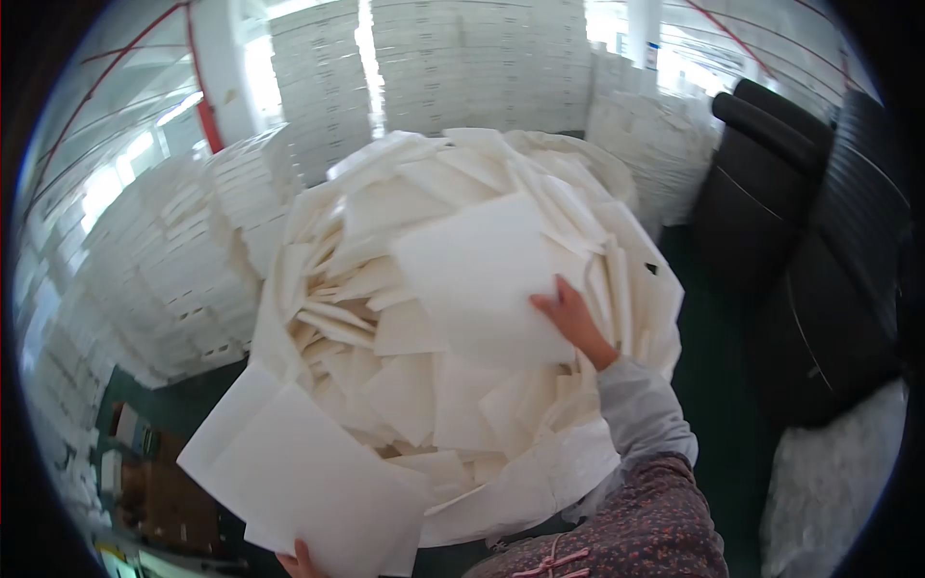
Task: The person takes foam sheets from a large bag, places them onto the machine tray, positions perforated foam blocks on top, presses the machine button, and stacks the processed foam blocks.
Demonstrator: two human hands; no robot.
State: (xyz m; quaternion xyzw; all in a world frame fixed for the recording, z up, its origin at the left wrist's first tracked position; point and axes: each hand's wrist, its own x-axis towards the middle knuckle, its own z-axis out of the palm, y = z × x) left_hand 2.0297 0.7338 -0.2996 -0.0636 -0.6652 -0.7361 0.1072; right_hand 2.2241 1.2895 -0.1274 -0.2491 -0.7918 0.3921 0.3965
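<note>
Person handling white sheets at a big, open white bag [568,477], hands working well apart.
Left hand [301,561] is gripping the near edge of overlapping sheets [318,472], which are lying across the bag's near-left rim. Right hand [575,325] is touching a broad sheet [472,270] atop the jumbled heap [395,390] inside; cannot tell whether its fingers are closing on it.

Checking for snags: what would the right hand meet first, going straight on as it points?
Past the sheet it touches, the right hand would probably meet the heaped sheets; depth is unclear.
</note>
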